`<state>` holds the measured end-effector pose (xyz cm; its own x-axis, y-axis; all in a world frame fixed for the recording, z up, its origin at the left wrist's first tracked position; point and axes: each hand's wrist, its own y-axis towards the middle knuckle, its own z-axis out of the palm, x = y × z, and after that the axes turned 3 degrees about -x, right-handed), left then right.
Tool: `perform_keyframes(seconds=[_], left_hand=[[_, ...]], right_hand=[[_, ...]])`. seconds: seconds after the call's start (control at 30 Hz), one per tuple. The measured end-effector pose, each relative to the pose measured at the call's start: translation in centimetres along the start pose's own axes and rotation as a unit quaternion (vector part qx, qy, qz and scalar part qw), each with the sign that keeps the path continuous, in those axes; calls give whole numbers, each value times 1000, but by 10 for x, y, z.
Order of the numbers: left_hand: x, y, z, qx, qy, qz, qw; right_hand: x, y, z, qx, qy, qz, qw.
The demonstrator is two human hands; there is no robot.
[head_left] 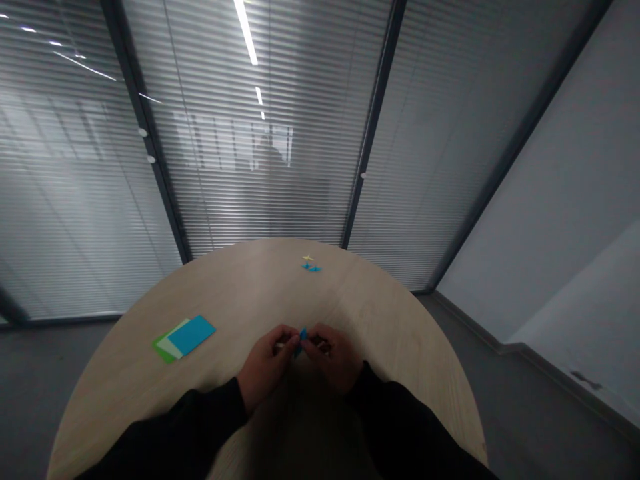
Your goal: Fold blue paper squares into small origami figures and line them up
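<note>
Between my left hand (pixel 267 360) and my right hand (pixel 333 357), held up just above the tabletop, is a small piece of folded blue paper (pixel 301 341). The fingers of both hands pinch it and hide most of its shape. To the left of my hands lies a small stack of paper sheets (pixel 185 339), a blue sheet over pale and green ones. Farther off, near the far table edge, are a small folded blue paper piece (pixel 311 268) and a small yellow paper piece (pixel 307 257).
The hands work over a round light-wood table (pixel 345 293), whose curved edge runs around the papers. Beyond it stand glass partitions with slatted blinds (pixel 260 167) in dark frames. Grey floor surrounds the table, and a pale wall (pixel 565 200) stands at the right.
</note>
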<state>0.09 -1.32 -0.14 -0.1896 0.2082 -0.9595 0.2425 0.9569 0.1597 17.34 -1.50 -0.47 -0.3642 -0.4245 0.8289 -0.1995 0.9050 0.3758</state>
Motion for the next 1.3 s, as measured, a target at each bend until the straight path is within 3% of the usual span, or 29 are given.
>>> perform_keyframes(seconds=[0.23,0.4,0.5,0.67,0.8,0.9,1.0,1.3], left_hand=[[1,-1,1,-11,11,19,1000],[-4,-3,4,-32,22,43,998],[-9,-5,5,-20,8,48,999],[-8,-7,3,-9,36,44,998],[-7,-7,-1,-10,58,43,997],[-7,-6,-2,-4,73,44,996],[-6,-6,-1,7,86,44,995],[-6,-5,0,19,141,56,988]], right_hand=[[1,-1,4,10,21,17,1000],[-4,-2,10,-33,14,-9,999],[-3,-3,11,-60,10,-23,998],[3,-4,10,-53,29,-38,997],[-2,-2,7,-78,28,0,997],[-6,-1,4,-62,49,35,996],[-7,0,2,-38,70,39,996],[-1,0,3,-54,82,81,992]])
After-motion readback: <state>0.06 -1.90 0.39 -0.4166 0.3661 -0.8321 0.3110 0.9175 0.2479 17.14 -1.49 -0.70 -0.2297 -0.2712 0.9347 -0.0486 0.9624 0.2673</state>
